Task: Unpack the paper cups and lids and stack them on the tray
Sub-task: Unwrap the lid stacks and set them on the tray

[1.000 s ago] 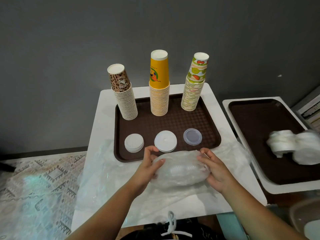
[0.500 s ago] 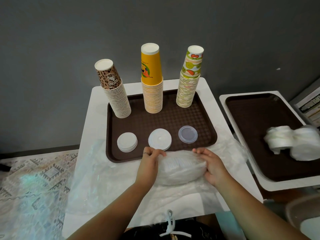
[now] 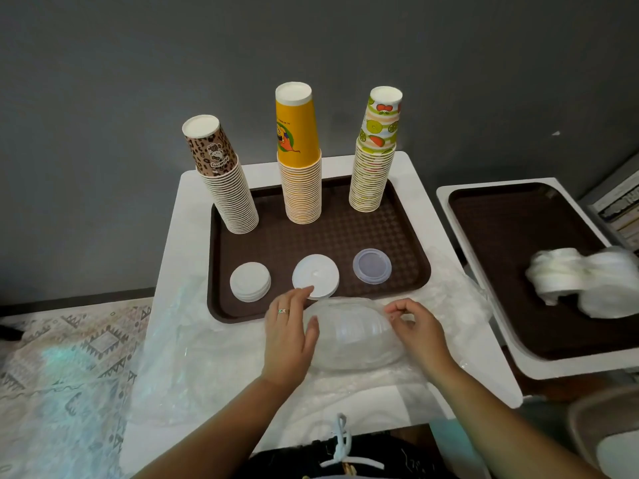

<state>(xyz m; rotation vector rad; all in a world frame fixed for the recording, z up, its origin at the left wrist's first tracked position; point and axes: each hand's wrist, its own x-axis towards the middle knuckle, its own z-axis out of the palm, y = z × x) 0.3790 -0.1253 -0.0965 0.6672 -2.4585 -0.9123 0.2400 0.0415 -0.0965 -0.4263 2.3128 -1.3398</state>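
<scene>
Now, head view, line by line
Bench: a white bench (image 3: 179, 216) carries a brown tray (image 3: 345, 236), with crumpled clear plastic wrap (image 3: 214, 382) spread over its near part
Cups: three upside-down stacks stand along the far side of the tray: a leopard-print stack (image 3: 224, 188) on the left, leaning left, a yellow stack (image 3: 299, 160) in the middle, a fruit-print stack (image 3: 375, 157) on the right
Lids on tray: a small white lid pile (image 3: 250, 281) at the near left, a wider white lid pile (image 3: 316, 275) in the middle, a clear lid (image 3: 372, 266) at the right, all apart from one another
Lid packet: a clear plastic packet of lids (image 3: 352, 335) lies on its side on the wrap, just in front of the tray's near edge
Left hand (image 3: 290, 335): fingers fairly straight, palm and thumb laid against the left end of the packet; grip not curled round it; a ring (image 3: 283, 310) on one finger
Right hand (image 3: 416, 331): fingers curled at the right end of the packet, grip pinching its plastic
Second bench: to the right, a second brown tray (image 3: 518, 243) holds wrapped white lid bundles (image 3: 584, 280)
Floor: a patterned rug (image 3: 69, 357) at the left
</scene>
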